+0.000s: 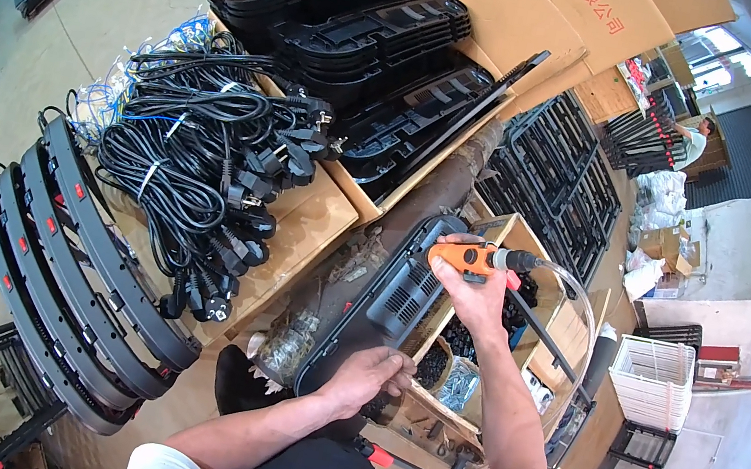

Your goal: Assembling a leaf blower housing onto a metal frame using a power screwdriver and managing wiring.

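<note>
My right hand (469, 285) grips an orange air screwdriver (463, 257) by its body, over the far end of a long black plastic housing (351, 322). A clear hose (582, 304) runs from the tool. The housing has a vented grille and lies slantwise in front of me. My left hand (368, 377) is closed in a pinch beside its near end, close to the corner of a wooden parts box (461, 415). Whatever the fingertips hold is too small to make out. Silver screws (458, 384) and black small parts (496, 354) fill compartments of the box.
Coiled black power cables (184, 133) with plugs lie on cardboard at left. Below them stand curved grey-black covers (81, 275). A large carton (452, 163) holds stacked black plastic shells (367, 44). Black metal frames (555, 170) are stacked at right. Another person (696, 144) is far off.
</note>
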### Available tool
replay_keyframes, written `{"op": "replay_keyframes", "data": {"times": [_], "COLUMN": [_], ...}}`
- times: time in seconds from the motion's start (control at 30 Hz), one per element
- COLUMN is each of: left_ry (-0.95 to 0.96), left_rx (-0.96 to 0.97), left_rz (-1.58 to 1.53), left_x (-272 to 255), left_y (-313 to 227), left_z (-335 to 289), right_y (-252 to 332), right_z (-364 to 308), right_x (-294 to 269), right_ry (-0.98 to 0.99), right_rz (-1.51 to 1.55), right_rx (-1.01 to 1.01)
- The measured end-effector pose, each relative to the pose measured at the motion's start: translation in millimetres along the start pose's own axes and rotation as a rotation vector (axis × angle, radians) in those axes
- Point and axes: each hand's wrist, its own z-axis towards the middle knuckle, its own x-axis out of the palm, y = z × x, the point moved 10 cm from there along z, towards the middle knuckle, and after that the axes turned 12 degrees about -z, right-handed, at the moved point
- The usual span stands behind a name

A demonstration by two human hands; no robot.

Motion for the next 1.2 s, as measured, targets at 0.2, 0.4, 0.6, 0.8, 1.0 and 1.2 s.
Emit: {"op": "replay_keyframes", "data": {"times": [0.2, 0.4, 0.6, 0.8, 1.0, 1.2], "left_ry": [0.043, -0.156, -0.185, -0.096, -0.186, -0.209], "left_rx": [-0.040, -0.029, 0.068, 0.182, 0.112, 0.128], "left_rz": [-0.008, -0.495, -0.613, -0.412, -0.369, -0.284], "left_x": [-3.1, -48.3, -48.1, -43.6, -50.7, -60.7], "left_y": [2.8, 17.4, 11.8, -2.4, 7.6, 10.5], "left_z": [-18.6, -28.2, -32.7, -47.1, -50.6, -50.3], "right_y": [7.3, 34.9, 36.5, 33.8, 35.5, 39.7], "right_z": [-12.2, -110.8, -187.1, -203.8, -214.0, -217.8], "right_x": [-10.5, -30.0, -26.3, -26.4, -22.3, -19.1], "right_ry": [-0.018, -0.043, 0.046, 0.015, 0.029, 0.045], "right_rz": [0.063, 0.246, 0.265, 0.305, 0.302, 0.266], "right_rx": [0.016, 0.096, 0.155, 0.186, 0.173, 0.135]}}
